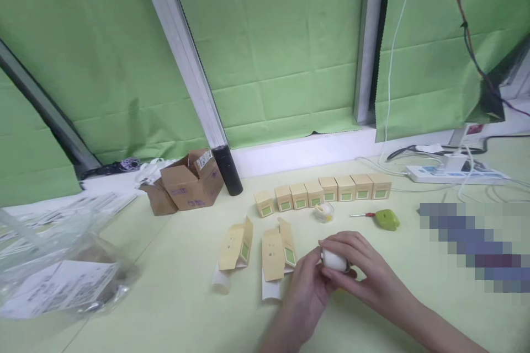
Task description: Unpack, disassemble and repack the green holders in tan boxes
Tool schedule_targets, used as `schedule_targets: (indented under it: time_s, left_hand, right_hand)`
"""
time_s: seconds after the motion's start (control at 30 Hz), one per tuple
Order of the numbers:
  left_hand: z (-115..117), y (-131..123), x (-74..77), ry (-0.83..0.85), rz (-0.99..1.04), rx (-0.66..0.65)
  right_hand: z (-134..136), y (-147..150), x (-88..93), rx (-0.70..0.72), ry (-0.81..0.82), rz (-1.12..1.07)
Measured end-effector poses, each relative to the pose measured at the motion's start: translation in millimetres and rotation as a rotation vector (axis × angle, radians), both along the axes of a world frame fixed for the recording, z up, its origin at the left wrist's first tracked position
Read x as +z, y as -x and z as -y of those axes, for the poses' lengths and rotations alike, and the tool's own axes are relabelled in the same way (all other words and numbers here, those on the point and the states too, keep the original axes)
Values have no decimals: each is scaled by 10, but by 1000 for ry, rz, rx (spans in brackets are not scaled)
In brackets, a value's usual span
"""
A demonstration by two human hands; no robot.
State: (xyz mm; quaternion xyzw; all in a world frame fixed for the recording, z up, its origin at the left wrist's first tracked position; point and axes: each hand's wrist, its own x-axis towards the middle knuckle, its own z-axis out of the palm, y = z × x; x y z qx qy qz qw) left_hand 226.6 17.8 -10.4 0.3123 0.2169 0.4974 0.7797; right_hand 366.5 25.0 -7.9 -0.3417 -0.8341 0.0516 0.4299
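Note:
Above the table, my two hands meet around a small white rounded object (334,261); its exact kind I cannot make out. My left hand (308,287) closes on its left end, thumb upward. From the right, my right hand (364,265) grips it, fingers over the top and thumb below. Something yellow, mostly hidden, shows beneath the hands. To their left lie two opened small cardboard boxes, one nearer box (273,256) and another box (234,245), flaps out. Just beyond the hands sits a small clear tub (324,212) with pale and yellow bits inside.
Several small closed boxes (329,190) stand in a row behind. A red-shafted screwdriver (364,214) lies by a green tool (387,219). A power strip (455,175) with cables is at right. Leftward are a black cylinder (227,170), brown carton (192,185) and plastic bag (66,281).

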Motion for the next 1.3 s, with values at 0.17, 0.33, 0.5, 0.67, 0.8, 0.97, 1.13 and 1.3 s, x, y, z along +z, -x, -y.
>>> schedule_targets:
  time_s: [0.17, 0.33, 0.5, 0.67, 0.8, 0.97, 1.13, 1.3]
  left_hand:
    - [23, 11, 10, -22, -53, 15]
    - [12, 12, 31, 2, -27, -39]
    - [10, -9, -6, -22, -25, -13]
    - [25, -9, -48, -32, -36, 17]
    - [27, 19, 1, -55, -47, 4]
    - [27, 39, 33, -81, -85, 4]
    - [6, 28, 36, -93, -99, -12]
    - [-70, 116, 59, -218, -243, -118]
  right_hand:
    - [-25, -45, -25, 23, -163, 38]
    - [-19, -61, -11, 55, -117, 43]
    - [16, 2, -30, 40, -83, 25]
    - [35, 43, -57, 25, -115, 63]
    - [26, 10, 6, 78, -26, 97]
    - [32, -20, 105, 121, 97, 128]
    - [34, -25, 65, 134, 207, 73]
    - [-26, -86, 61, 14, 544, -276]
